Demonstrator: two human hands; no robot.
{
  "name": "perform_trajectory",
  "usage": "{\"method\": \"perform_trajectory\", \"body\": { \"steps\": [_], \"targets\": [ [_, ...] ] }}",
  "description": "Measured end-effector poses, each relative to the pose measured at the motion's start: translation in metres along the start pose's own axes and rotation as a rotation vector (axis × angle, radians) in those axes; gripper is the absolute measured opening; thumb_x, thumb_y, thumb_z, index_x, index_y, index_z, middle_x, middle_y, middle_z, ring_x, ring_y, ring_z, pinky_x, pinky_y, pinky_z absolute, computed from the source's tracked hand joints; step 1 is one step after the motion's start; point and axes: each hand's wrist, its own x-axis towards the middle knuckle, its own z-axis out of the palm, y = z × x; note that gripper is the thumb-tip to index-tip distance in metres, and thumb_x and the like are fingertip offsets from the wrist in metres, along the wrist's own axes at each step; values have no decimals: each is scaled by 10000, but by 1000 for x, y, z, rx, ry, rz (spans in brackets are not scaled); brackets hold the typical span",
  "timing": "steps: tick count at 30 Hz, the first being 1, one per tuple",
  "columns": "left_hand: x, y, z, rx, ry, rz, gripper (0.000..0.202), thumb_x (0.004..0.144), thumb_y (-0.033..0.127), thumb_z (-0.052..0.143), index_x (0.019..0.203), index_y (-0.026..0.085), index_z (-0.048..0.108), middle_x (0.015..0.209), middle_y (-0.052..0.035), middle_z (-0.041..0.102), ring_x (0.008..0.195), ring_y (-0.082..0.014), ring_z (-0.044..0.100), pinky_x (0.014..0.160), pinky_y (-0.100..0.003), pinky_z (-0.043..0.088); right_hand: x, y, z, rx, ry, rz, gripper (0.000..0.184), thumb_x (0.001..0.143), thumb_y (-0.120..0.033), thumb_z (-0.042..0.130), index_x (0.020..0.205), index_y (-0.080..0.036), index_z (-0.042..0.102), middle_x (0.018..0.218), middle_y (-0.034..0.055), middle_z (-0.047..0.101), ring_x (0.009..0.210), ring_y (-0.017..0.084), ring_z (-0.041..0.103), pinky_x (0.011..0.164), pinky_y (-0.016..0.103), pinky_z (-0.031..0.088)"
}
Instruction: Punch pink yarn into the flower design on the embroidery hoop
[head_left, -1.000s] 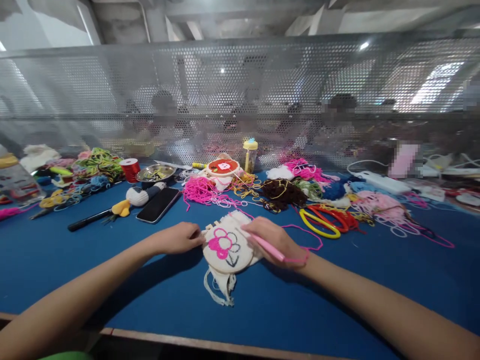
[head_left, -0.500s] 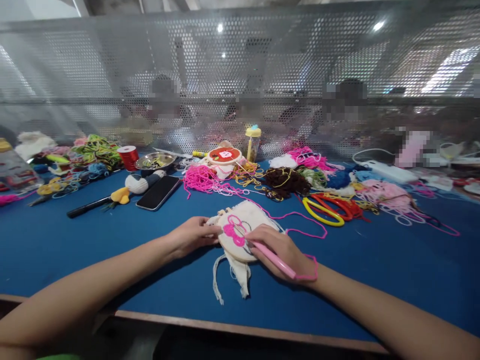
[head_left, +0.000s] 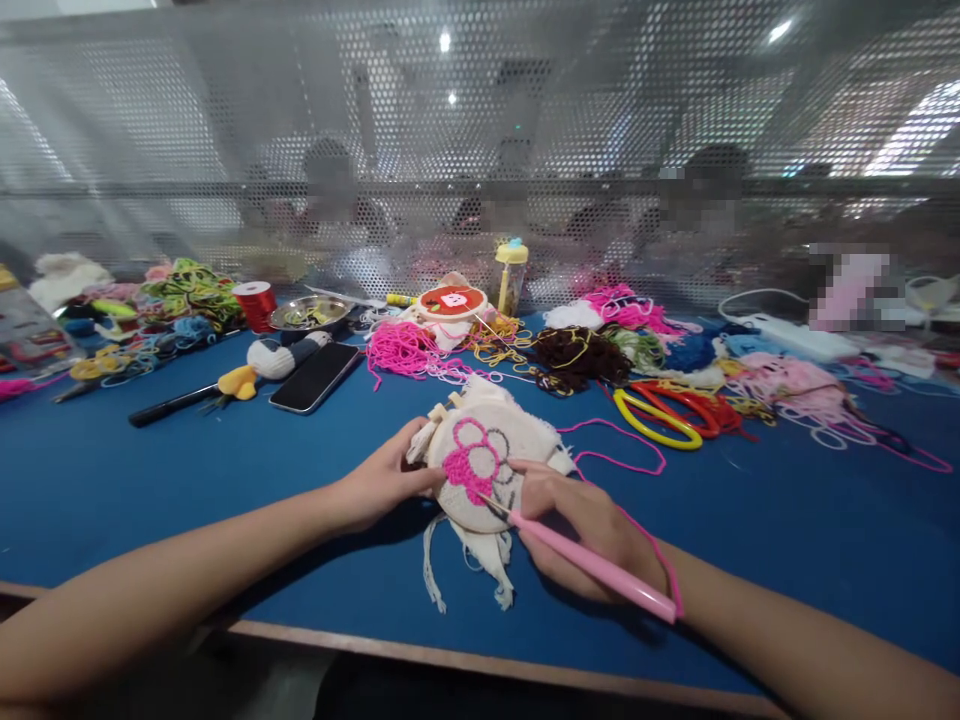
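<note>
A round embroidery hoop (head_left: pixel 459 505) with cream cloth stretched in it is tilted up above the blue table. A flower is outlined on the cloth, its lower left part filled with bright pink loops (head_left: pixel 463 468). My left hand (head_left: pixel 386 480) grips the hoop's left edge, thumb on the front and fingers hidden behind. In my right hand (head_left: pixel 577 530) is a pink punch needle (head_left: pixel 600 568), its metal tip at the lower edge of the pink stitches. Pink yarn (head_left: pixel 651 545) runs from the tool's back end over my wrist. Frayed cloth hangs below the hoop.
Yellow-handled scissors (head_left: pixel 656 420) lie beside red ones (head_left: pixel 690 405) at the right. A phone (head_left: pixel 315 378), a black pen (head_left: pixel 172 400) and a red spool (head_left: pixel 256 306) are on the left. Pink yarn (head_left: pixel 405 348) and brown yarn (head_left: pixel 581 355) lie behind, before a perforated metal screen (head_left: pixel 420 140).
The needle's tip has moved down and left across the cloth. My right hand has shifted right and down, showing more of the flower. The hoop is tilted more toward me.
</note>
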Motion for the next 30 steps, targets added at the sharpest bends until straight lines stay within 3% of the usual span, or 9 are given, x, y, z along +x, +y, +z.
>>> {"method": "perform_trajectory", "body": {
  "steps": [16,23,30],
  "targets": [
    [-1,0,-3,51,-39,33,309,720,226,569,963,181,383,798,19,451,711,-98,445,632,-214,407,1,4,1,-83,-36,12,82,739,-114,421,714,-192,424,589,-37,461,569,75,490,912,332,413],
    [-5,2,0,124,-76,88,296,727,263,563,960,197,394,844,4,472,776,-126,465,718,-263,408,4,-2,-1,-100,-38,-24,71,776,-161,445,711,-188,447,555,-40,453,496,73,446,894,322,418],
    [-7,1,0,180,-46,122,396,641,356,636,926,179,427,804,-3,487,727,-136,456,657,-248,399,5,-11,-1,-93,-24,-30,86,772,-121,427,806,-171,489,637,12,538,616,106,523,876,336,424]
  ]
}}
